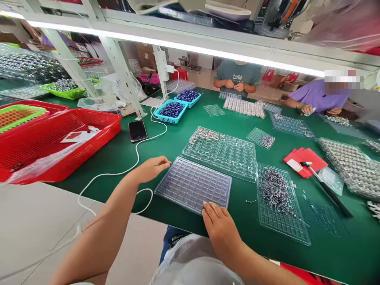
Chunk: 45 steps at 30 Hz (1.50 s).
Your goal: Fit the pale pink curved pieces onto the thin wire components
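Note:
A clear plastic tray (194, 186) with rows of small rectangular pockets lies flat on the green table near its front edge. My left hand (152, 168) is closed, thumb and fingers pinching at the tray's far left edge. Over the near right corner, my right hand (221, 229) grips the rim with its fingers together; the thumb is hidden. Just behind lies a larger clear tray (222, 152) with round pockets, some at its far left filled with pinkish pieces. On the right, another pocketed tray (285, 229) bears a heap of thin metal pins with beads (274, 190).
Left are a red basket (89, 138), a phone (138, 130) and a white cable (115, 173). Blue baskets (170, 112) of dark beads stand farther back. A black-handled hammer (329, 192) and red packets (305, 160) lie right. Two people sit opposite, beneath a lit shelf.

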{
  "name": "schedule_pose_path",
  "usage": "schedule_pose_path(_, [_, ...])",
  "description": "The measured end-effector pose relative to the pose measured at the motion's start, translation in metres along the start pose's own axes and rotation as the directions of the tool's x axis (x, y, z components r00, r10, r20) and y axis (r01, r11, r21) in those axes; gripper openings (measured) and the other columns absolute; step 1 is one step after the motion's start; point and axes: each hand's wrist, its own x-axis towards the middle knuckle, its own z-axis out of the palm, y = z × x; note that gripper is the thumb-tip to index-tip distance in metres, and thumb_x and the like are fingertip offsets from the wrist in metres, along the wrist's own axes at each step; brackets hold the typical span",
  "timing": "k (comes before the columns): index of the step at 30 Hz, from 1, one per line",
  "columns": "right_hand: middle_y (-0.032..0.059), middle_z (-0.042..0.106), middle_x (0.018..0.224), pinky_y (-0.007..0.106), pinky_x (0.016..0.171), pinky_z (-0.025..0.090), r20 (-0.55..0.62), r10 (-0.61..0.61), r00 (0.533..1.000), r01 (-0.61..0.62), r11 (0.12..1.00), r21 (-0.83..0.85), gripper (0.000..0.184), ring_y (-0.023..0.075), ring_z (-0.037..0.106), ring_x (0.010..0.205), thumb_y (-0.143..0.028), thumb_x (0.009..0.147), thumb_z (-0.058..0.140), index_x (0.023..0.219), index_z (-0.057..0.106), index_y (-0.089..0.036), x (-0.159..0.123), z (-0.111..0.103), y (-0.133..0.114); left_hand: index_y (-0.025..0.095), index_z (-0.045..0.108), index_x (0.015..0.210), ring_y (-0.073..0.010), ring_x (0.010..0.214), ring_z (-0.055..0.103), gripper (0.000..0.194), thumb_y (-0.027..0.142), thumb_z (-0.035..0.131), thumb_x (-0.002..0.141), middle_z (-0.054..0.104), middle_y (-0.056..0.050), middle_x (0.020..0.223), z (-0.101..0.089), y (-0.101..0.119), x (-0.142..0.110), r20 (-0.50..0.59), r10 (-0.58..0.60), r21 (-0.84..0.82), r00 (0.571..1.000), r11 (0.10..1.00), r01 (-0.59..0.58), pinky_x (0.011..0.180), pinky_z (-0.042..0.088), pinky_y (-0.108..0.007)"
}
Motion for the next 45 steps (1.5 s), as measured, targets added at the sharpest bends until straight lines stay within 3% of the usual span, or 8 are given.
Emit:
schedule_pose_path(10, [0.0112,0.071,0.125,0.039,0.094,0.057,-0.087,0.184,0.979,-0.156,0.953,0.259,0.032,0.0235,0.065,0.116,-0.009,0.094,0.052,0.122,0.064,-0.017,-0.015,-0.018,0.024,0.02,0.061,0.098,-0.0296,0.11,0.062,0.024,0.036,0.043,0.096,0.068,-0.012,0.119,0.07,0.045,-0.034,-0.114,0.255,0.345,0.96,0.916,-0.202,0.089,0.049,-0.039])
schedule_pose_path(13, [0.01,0.071,0.123,0.041,0.097,0.056,-0.109,0.412,0.905,-0.342,0.855,0.389,0.029,0.0224,0.066,0.115,-0.016,0.097,0.054,0.124,0.062,-0.021,-0.034,-0.039,0.046,0.02,0.065,0.101,-0.0238,0.099,0.066,0.022,0.033,0.048,0.095,0.072,-0.008,0.107,0.113,0.072,-0.044,-0.023,0.353,0.219,0.935,0.915,-0.34,0.077,0.051,-0.031])
schedule_pose_path(17, [0.0055,0.073,0.108,0.032,0.08,0.059,-0.012,0.715,0.699,-0.599,0.594,0.536,0.02,0.0181,0.07,0.096,-0.024,0.097,0.057,0.116,0.064,-0.025,-0.062,-0.066,0.071,0.019,0.067,0.089,-0.0187,0.08,0.066,0.018,0.024,0.051,0.094,0.073,-0.004,0.087,0.175,0.109,-0.044,0.192,0.438,0.105,0.878,0.881,-0.462,0.071,0.048,-0.028])
schedule_pose_path(20, [0.0037,0.072,0.108,0.028,0.075,0.059,0.101,0.705,0.701,-0.577,0.478,0.662,0.024,0.0153,0.069,0.088,-0.028,0.095,0.06,0.119,0.062,-0.026,-0.067,-0.078,0.077,0.018,0.068,0.09,-0.0185,0.077,0.064,0.017,0.019,0.052,0.093,0.072,-0.004,0.083,0.208,0.129,-0.039,0.275,0.523,0.051,0.807,0.83,-0.556,0.069,0.046,-0.029])
schedule_pose_path(24, [0.0024,0.071,0.099,0.026,0.076,0.056,0.055,0.714,0.698,-0.555,0.491,0.672,0.019,0.0137,0.067,0.084,-0.022,0.095,0.059,0.113,0.064,-0.025,-0.06,-0.08,0.081,0.015,0.068,0.091,-0.0185,0.076,0.062,0.018,0.019,0.051,0.094,0.071,-0.006,0.083,0.225,0.139,-0.03,0.282,0.569,0.011,0.772,0.803,-0.596,0.068,0.045,-0.03])
schedule_pose_path(28, [0.0012,0.07,0.091,0.024,0.073,0.054,0.03,0.727,0.686,-0.542,0.483,0.688,0.013,0.0128,0.067,0.082,-0.018,0.095,0.058,0.103,0.066,-0.024,-0.057,-0.077,0.087,0.015,0.068,0.093,-0.0178,0.079,0.062,0.018,0.023,0.052,0.094,0.071,-0.006,0.085,0.223,0.134,-0.022,0.36,0.474,-0.119,0.803,0.877,-0.465,0.072,0.047,-0.03])
schedule_pose_path(35, [0.0015,0.07,0.089,0.026,0.072,0.053,0.029,0.725,0.688,-0.524,0.468,0.711,0.015,0.0138,0.066,0.082,-0.013,0.095,0.058,0.103,0.065,-0.023,-0.053,-0.067,0.091,0.015,0.068,0.093,-0.0137,0.076,0.063,0.021,0.035,0.061,0.092,0.072,-0.004,0.087,0.225,0.118,-0.005,0.552,0.22,-0.523,0.805,0.843,0.128,0.073,0.051,-0.027])
schedule_pose_path(45, [0.0026,0.07,0.092,0.03,0.076,0.054,-0.005,0.591,0.806,-0.444,0.611,0.655,0.026,0.0151,0.065,0.085,-0.007,0.092,0.058,0.112,0.061,-0.024,-0.048,-0.068,0.095,0.015,0.067,0.083,-0.0122,0.067,0.058,0.019,0.033,0.067,0.086,0.068,-0.002,0.076,0.22,0.119,-0.005,0.553,0.119,-0.5,0.825,0.839,0.214,0.067,0.049,-0.025])
